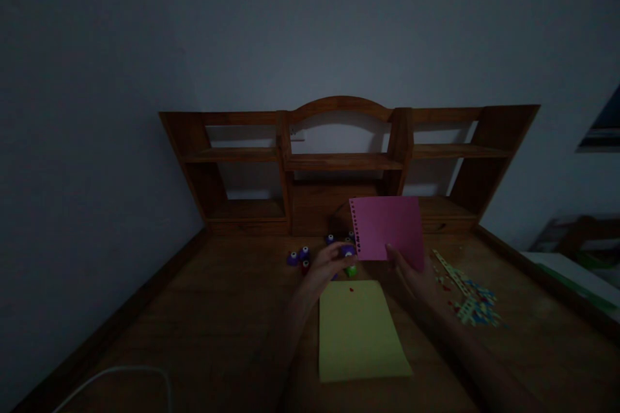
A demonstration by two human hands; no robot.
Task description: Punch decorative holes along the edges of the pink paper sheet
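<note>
One pink sheet (387,229) held up in my right hand (404,264); my left hand (332,262) at one purple toy (347,250).
My right hand grips the single pink sheet, thumb on its near face, punched holes along its left edge, above the far part of the tabletop (217,316). The thumb and fingers of my left hand are parted around the purple toy; whether they grip it, I cannot tell. Left of that hand: three toys, two purple (292,259) and one red (305,266). Just beyond its fingers: one green toy (351,270). Near side, centre: one yellow sheet (361,335), bearing one small red piece (351,289) at its far edge. Right: one pile of small coloured pieces (477,310), too many to count. Far side: one wooden shelf unit (343,162).
</note>
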